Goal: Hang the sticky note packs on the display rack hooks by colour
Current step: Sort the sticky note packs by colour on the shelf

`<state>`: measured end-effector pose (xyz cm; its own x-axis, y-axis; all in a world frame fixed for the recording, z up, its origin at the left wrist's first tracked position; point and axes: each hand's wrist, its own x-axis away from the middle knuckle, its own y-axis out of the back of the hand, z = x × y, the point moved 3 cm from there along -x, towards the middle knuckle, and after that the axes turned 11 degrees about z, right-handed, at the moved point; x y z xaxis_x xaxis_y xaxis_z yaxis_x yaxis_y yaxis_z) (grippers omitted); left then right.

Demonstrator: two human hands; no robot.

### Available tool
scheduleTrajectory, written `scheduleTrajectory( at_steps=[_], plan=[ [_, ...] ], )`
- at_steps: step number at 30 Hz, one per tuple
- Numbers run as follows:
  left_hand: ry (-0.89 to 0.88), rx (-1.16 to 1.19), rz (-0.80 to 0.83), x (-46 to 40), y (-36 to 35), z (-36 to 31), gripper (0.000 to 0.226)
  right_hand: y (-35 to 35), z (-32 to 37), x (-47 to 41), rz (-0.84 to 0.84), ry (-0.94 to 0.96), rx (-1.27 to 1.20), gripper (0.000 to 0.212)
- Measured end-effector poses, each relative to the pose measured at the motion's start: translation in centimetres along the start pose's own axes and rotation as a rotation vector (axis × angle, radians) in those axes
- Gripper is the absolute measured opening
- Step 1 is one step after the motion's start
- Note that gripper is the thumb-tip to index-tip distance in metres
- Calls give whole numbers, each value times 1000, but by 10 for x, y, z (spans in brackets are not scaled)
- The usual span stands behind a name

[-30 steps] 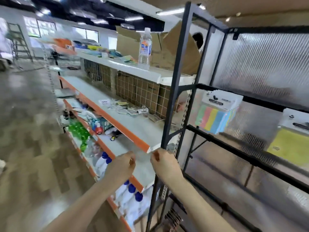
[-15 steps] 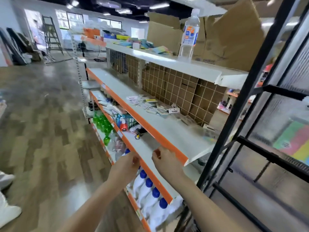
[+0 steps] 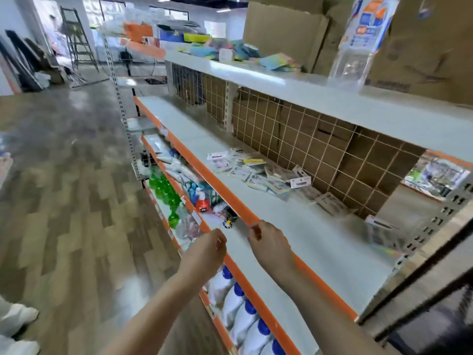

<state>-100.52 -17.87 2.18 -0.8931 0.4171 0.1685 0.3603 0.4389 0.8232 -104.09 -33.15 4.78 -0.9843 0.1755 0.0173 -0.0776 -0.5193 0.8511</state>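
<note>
A long white shelf [image 3: 302,242] with an orange edge carries a loose heap of sticky note packs [image 3: 258,172] near its back grid, while in front both forearms reach forward, the left hand [image 3: 204,252] and right hand [image 3: 271,245] loosely curled, holding nothing.

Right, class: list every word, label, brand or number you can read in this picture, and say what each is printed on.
No text is legible anywhere.
Water bottle label: print too blurred to read.
Packs on the middle shelf, header cards: too small and blurred.
Cardboard box: dark print smeared, unreadable.
Orange shelf edge tags: unreadable.
</note>
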Motion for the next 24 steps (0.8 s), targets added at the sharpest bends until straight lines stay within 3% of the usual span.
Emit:
scheduleTrajectory(
  at_steps=[12,24],
  plan=[
    [-104,-99,7,-123,25,15,23,-13,-17,-111,-50,-35,-18,19],
    [-298,-109,124,-265,49,12,26,-36,-21,-237,-80,-220,71,36]
  ],
)
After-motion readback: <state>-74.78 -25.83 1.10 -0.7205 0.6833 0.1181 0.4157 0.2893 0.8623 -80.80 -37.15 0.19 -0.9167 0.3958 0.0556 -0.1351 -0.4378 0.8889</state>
